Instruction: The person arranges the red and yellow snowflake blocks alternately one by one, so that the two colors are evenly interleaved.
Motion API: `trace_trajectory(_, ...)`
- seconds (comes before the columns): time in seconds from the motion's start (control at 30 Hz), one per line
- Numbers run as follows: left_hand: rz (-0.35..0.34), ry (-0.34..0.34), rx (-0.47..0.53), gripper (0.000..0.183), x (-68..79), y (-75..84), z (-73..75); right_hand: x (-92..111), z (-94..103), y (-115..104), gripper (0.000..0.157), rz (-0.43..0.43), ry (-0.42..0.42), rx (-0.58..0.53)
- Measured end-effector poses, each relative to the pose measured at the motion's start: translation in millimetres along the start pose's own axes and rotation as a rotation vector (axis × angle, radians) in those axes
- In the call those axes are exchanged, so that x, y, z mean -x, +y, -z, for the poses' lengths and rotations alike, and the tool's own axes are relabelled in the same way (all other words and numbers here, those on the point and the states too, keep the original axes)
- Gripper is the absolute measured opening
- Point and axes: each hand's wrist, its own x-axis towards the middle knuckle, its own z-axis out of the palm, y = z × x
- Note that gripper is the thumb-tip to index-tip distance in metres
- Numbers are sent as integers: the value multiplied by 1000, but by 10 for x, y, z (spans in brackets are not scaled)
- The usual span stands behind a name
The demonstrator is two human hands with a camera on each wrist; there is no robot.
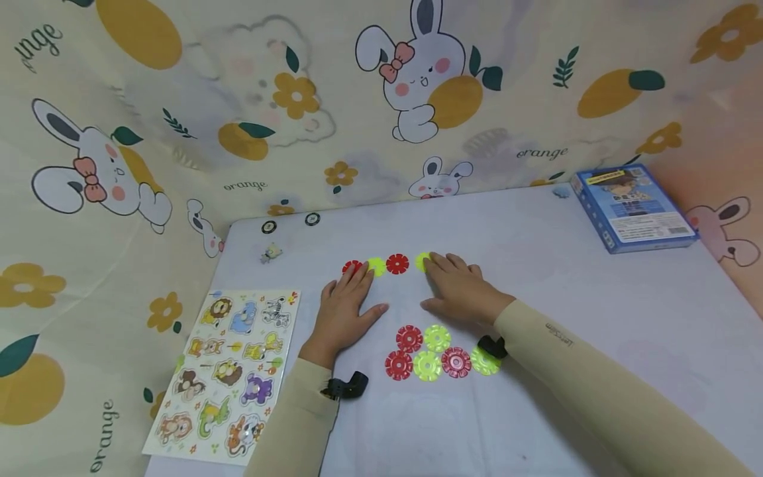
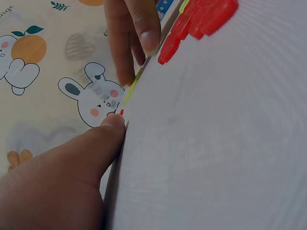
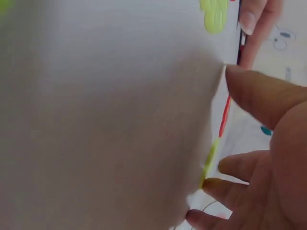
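A row of notched plastic discs lies flat on the table, red and yellow-green by turns. My left hand (image 1: 346, 317) rests at the row's left end, fingers extended over the leftmost red disc (image 1: 352, 266) and up to the yellow-green disc (image 1: 376, 267) beside it. Another red disc (image 1: 397, 264) sits uncovered between the hands. At the right end, the fingertips of my right hand (image 1: 463, 289) touch a yellow-green disc (image 1: 422, 261), partly hiding it. In the right wrist view its fingers (image 3: 225, 189) reach that disc's edge. Nearer me lies a cluster of red discs (image 1: 398, 365) and yellow-green discs (image 1: 427, 366).
An animal sticker board (image 1: 235, 344) lies at the left. Behind it are a small figure (image 1: 271, 252) and two round black-and-white pieces (image 1: 269, 227). A blue box (image 1: 634, 207) lies at the back right. Patterned cloth walls (image 1: 357, 146) border the table.
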Motion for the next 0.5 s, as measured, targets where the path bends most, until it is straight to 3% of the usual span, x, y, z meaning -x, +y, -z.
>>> trace_trajectory(0.5,8,-3,1,81,4,7,7,-183,-26,-49,96,-18,-49,22)
